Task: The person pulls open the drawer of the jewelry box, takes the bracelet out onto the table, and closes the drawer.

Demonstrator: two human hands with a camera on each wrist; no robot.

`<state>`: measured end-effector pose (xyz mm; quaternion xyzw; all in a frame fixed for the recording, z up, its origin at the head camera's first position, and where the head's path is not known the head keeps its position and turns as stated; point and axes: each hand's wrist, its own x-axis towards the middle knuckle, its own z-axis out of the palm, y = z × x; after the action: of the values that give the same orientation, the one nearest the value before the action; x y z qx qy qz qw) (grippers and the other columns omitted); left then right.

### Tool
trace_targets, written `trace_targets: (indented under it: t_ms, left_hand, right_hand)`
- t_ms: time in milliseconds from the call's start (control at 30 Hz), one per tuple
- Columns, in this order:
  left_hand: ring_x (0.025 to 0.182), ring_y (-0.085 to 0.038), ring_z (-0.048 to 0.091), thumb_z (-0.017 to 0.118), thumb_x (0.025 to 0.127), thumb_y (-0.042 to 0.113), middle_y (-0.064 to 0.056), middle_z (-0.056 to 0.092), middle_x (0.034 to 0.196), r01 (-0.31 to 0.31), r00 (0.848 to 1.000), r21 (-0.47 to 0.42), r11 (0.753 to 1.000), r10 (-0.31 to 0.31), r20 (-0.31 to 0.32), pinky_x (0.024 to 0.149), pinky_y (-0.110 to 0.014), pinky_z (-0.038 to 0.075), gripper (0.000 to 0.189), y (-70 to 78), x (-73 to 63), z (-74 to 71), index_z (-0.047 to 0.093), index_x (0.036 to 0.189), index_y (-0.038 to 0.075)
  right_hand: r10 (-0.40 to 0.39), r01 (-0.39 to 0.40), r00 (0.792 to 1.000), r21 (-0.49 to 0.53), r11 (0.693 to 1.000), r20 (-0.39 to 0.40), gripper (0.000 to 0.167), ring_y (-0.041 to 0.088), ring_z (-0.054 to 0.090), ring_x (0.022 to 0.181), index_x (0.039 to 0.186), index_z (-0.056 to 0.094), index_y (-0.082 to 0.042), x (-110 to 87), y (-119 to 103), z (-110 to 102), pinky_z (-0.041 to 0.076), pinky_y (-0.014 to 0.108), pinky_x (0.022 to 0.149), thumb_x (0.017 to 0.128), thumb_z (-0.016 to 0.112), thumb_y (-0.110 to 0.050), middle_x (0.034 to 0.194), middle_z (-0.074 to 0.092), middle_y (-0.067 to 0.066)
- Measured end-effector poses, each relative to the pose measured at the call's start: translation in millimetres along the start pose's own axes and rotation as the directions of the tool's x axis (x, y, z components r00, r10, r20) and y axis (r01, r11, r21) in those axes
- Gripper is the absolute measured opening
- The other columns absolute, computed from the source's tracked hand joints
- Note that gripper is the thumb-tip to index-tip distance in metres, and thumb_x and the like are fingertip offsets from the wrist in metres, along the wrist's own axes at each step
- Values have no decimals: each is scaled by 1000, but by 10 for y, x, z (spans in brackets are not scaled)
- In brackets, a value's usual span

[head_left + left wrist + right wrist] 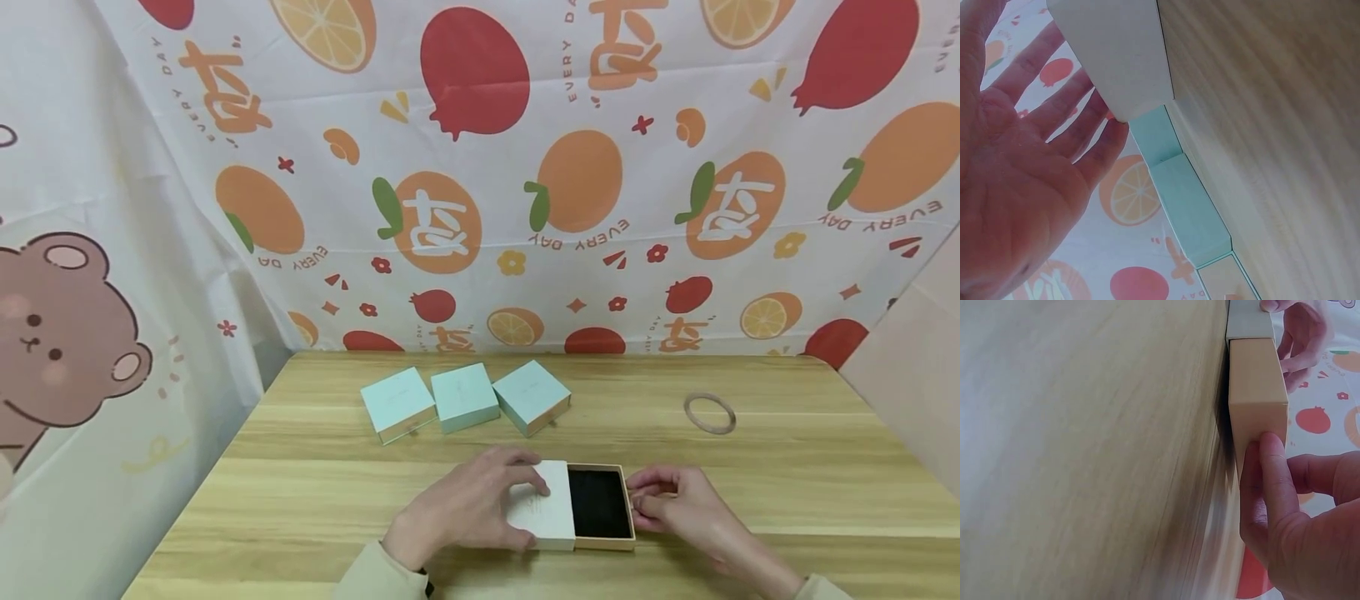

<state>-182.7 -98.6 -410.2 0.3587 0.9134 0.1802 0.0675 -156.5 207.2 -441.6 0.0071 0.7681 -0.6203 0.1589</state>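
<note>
Cream-white card makes up the outer sleeve (555,521) of a slide-out gift box lying flat on the worktop (300,508), near its front edge. Its tan-walled drawer (603,544) stands about half out to the right, so I judge the sliding to be midway: one part is exposed, the rest is inside the sleeve; which way it is travelling, I cannot tell. The drawer shows a plain black lining (600,504), with nothing seen on it; faint lettering marks the sleeve's top.

On the left hand (480,504), the grip spans the sleeve, thumb at the near side and fingers over the far part. On the right hand (686,507), the grip pinches at the drawer's end face; any pull tab there is hidden.

Beyond sit three mint-green boxes (465,397) in a row, a greyish bangle-like ring (718,430) farther right, and behind them a fruit-printed cloth (510,200).
</note>
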Motion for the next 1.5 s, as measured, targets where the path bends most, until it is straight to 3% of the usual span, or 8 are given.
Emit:
trace_targets:
  t_ms: [1233,1500]
  left_hand:
    - [138,-21,52,84,77,41,5,56,148,0,1000,-7,1000,0,-13,112,-41,47,41,18,-9,-17,71,115,36]
    - [138,-21,52,84,77,42,6,56,148,6,1000,-5,1000,-6,-11,112,-42,47,41,20,0,-22,71,115,37]
  right_hand:
    - [-33,33,999,21,999,-12,30,16,68,83,118,60,18,37,-2,85,62,26,74,89,59,9,96,68,13]
    - [-10,11,1000,36,999,-23,30,17,69,83,119,61,17,29,-16,112,63,27,75,89,59,9,96,67,13]
